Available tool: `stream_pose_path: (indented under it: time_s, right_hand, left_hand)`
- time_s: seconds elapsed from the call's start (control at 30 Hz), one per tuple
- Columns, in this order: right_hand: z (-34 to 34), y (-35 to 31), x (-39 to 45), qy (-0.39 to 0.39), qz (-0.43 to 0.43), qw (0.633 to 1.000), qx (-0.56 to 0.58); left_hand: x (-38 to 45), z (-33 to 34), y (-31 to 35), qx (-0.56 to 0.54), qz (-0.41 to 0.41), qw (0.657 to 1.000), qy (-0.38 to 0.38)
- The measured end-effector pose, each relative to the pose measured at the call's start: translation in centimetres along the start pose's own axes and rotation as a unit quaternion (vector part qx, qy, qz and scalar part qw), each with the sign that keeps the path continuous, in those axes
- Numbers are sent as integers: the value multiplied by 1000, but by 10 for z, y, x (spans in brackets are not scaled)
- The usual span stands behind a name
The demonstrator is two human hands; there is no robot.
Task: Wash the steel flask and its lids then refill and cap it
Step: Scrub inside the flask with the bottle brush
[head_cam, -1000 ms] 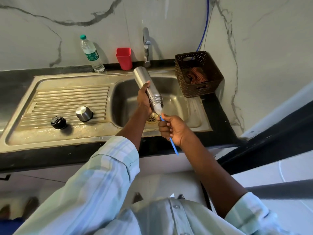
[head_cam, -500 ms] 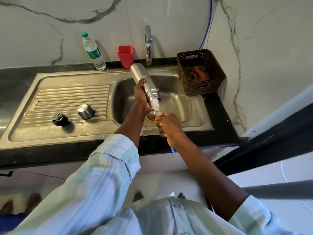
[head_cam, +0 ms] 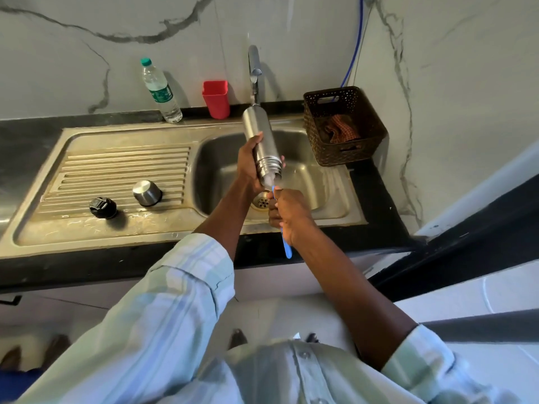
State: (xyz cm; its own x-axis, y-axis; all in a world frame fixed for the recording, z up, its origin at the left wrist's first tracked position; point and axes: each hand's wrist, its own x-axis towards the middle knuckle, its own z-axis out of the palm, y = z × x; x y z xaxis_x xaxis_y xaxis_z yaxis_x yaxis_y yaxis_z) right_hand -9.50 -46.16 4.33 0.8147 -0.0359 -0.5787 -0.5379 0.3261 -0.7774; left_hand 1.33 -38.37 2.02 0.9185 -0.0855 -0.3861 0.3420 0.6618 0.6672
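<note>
Flask (head_cam: pixel 260 141): steel, uncapped, held over the sink basin (head_cam: pixel 221 170), tilted with its base up toward the tap (head_cam: pixel 254 71) and its mouth down toward me. White foam or bristles show at the mouth.

Left hand (head_cam: pixel 248 167): my fingers curl round the flask's lower body near the ribbed neck, gripping it.

Brush (head_cam: pixel 285 246): blue handle, running from the flask's mouth down through my fist; its free end sticks out below my hand. The head is hidden inside the flask.

Right hand (head_cam: pixel 287 212): closed tight round the brush handle, just below the flask's mouth, over the drain (head_cam: pixel 261 202).

Steel lid (head_cam: pixel 147 193): cup-shaped, standing upside down on the ribbed drainboard (head_cam: pixel 122 167), left of the basin.

Black lid (head_cam: pixel 102 207): on the drainboard, just left of and nearer me than the steel lid, apart from it.

Desk (head_cam: pixel 29 135): black, framing the sink.

Bottle (head_cam: pixel 159 91): clear plastic, green cap, upright at the wall behind the drainboard.

Red cup (head_cam: pixel 216 98): upright at the wall, between the bottle and the tap.

Basket (head_cam: pixel 344 125): brown, perforated, on the desk right of the basin, with a checked cloth (head_cam: pixel 341 131) inside.

Blue hose (head_cam: pixel 354 42): runs down the marble wall corner behind the basket.

Sleeves (head_cam: pixel 163 310): pale striped, rolled to my elbows.
</note>
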Motion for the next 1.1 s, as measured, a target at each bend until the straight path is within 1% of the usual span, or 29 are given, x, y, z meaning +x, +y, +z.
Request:
stream_pose_path:
  time_s: [0.1,0.23,0.3,0.43,0.6,0.77,0.87,0.93,1.03,1.1]
  right_hand:
    - [0,3,-11,-12,-5,1000,-10]
    - [2,-6,-3,15,-20,999,-27]
    - [3,-5,-7,14,-24,998,-50]
    - [0,1,-17,-2,-17,999,-42]
    - [6,-9,0,39,-20,997,-56]
    - [2,3,-8,25,-17,996,-89]
    - [4,-13,7,49,-23,994,-99]
    - [7,-19,5,37,-19,996,-80]
    - [6,-8,-13,5,-14,996,-85]
    - [2,-7,-11,-4,-10,996,-85]
  left_hand:
    - [2,2,11,-37,-11,999,2]
    - [-3,4,3,-13,-4,1000,0]
    - [-3,5,8,8,-2,1000,-1]
    - [0,3,19,-28,-3,999,18]
    - [-2,5,8,41,-2,999,7]
    - [6,0,23,24,15,998,55]
    - [3,3,16,53,21,998,33]
    - [2,4,16,73,30,996,29]
    - [12,-4,26,54,34,997,51]
    - [14,-9,26,62,37,995,70]
